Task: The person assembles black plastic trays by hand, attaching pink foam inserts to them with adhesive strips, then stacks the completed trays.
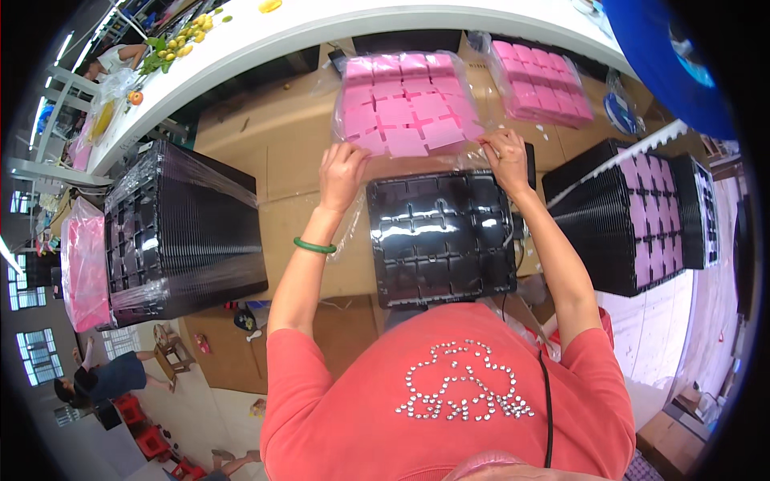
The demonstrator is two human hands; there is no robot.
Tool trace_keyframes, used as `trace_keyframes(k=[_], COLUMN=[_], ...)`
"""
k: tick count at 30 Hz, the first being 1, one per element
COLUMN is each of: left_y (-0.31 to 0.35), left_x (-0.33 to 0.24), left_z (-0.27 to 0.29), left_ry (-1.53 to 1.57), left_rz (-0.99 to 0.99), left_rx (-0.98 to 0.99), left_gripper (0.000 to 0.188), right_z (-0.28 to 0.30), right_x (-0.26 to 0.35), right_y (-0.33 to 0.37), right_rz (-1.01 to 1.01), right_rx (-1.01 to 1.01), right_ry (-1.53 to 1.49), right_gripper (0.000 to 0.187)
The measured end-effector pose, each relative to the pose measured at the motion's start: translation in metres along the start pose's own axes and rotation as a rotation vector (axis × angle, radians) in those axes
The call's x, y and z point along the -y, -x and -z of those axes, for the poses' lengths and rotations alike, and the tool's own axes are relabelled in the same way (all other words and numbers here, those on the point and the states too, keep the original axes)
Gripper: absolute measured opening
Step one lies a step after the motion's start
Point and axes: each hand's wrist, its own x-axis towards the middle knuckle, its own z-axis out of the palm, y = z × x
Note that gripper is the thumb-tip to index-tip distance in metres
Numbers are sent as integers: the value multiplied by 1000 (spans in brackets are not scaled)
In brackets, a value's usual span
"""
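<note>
Left hand [342, 176] and right hand [507, 164] gripped a pink sheet [407, 138], upper centre; a black tray [441, 238] lay mid-frame.

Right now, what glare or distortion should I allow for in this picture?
Head view, centre: white glare streaks the black tray; head view, top: fisheye distortion bows the white bench; head view, right: a pale area looks washed out.

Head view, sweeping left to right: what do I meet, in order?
Plastic-wrapped pink bundle, film-wrapped black tray stack, left hand, pink slotted sheet, right hand, pink-topped black tray stack.
</note>
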Motion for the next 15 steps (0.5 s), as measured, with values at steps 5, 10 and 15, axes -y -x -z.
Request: trace_keyframes(k=[5,10,15], left_y=[57,122,188], left_x=[-40,-90,-138], left_z=[7,16,16], left_ry=[32,63,68], left_rz=[14,105,186], left_rx=[52,136,187], left_gripper=[16,17,18], right_z=[28,57,75], right_x=[7,21,32], right_y=[63,143,227], right_rz=[-20,-20,-111], right_rx=[51,143,337], right_ry=[-28,-98,-94], right_gripper=[16,20,21])
